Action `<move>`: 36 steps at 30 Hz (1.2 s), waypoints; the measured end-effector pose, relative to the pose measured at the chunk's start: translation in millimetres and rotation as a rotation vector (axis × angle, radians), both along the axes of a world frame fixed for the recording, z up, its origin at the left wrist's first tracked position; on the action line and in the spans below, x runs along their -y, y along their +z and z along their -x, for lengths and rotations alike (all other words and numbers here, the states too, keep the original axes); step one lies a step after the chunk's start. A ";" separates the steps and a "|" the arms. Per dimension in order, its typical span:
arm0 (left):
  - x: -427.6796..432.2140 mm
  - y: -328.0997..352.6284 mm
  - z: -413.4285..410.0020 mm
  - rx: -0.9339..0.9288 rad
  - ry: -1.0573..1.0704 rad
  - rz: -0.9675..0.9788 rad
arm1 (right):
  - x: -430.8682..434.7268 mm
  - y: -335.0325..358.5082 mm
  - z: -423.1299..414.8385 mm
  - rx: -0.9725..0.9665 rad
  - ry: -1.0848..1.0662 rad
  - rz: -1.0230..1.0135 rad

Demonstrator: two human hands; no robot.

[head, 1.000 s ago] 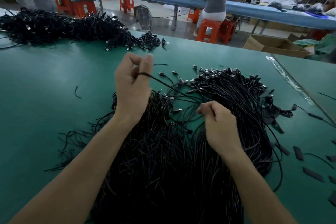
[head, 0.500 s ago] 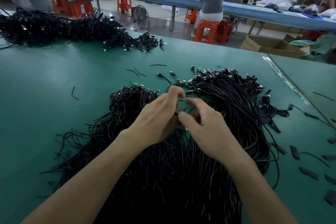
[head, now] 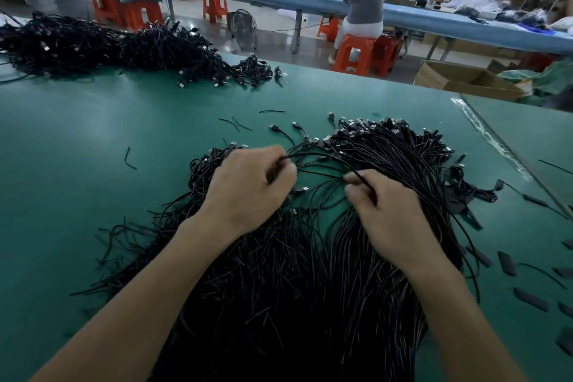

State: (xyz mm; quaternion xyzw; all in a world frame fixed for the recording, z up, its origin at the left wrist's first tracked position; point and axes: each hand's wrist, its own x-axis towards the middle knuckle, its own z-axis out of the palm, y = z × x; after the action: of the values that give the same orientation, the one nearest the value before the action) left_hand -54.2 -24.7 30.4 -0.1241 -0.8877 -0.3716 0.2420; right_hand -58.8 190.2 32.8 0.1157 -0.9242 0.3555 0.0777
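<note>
A large pile of thin black cables with metal plug ends lies on the green table right in front of me. My left hand sits on the pile's upper left part, fingers curled round a few black cables that run off to the right. My right hand rests on the pile's middle, thumb and forefinger pinching one black cable that crosses over its fingers. A short stretch of bare green mat shows between the two hands.
A second heap of black cables lies at the far left. Short cut cable pieces and flat black strips are scattered on the mat. A taped seam joins another table at right. A person on an orange stool sits beyond.
My left hand came down from a raised position onto the pile, met the right hand, and the two have now drawn slightly apart, each keeping hold of cable.
</note>
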 end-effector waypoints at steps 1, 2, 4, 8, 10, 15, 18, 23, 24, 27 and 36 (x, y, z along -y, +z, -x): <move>-1.4 -1.0 -1.2 0.078 -0.003 0.109 | 6.5 1.2 -2.5 0.042 0.079 -0.021; -2.8 -2.4 -1.8 0.135 -0.016 0.176 | 13.9 1.8 -5.4 0.063 0.150 -0.035; -5.3 -5.9 -2.6 0.208 -0.074 0.201 | 27.0 2.2 -10.8 0.045 0.236 0.019; -2.4 -13.9 -8.1 0.342 -0.183 -0.019 | 30.3 1.0 -11.8 -0.101 0.191 0.195; -1.5 -11.8 -14.8 0.446 -0.253 -0.150 | 28.1 1.0 -9.3 -0.114 0.171 0.306; -15.2 -1.0 -36.7 0.811 -0.749 -0.740 | 35.1 0.4 -5.5 -0.011 0.236 0.602; -18.4 6.9 -33.9 0.749 -0.760 -1.109 | 40.2 -7.3 -11.3 0.136 0.333 0.513; -10.1 0.1 -17.2 0.478 -0.482 -1.446 | 41.8 -7.9 -26.3 0.203 0.445 0.141; -9.7 -5.0 -15.0 0.415 -0.416 -1.381 | 42.6 -4.9 -28.9 0.203 0.480 0.091; -8.8 -15.1 -16.0 0.247 -0.224 -0.921 | 44.7 6.0 -32.8 0.162 0.520 0.026; -11.6 -6.7 -50.6 0.790 -0.551 -0.773 | 37.7 21.7 -14.6 -0.010 0.322 0.438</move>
State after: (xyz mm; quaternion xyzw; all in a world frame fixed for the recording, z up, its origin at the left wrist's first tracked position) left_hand -3.6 -13.1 23.7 -0.1053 -0.6466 -0.7331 -0.1825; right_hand -44.2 152.4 54.5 0.2433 -0.7947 0.5541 0.0477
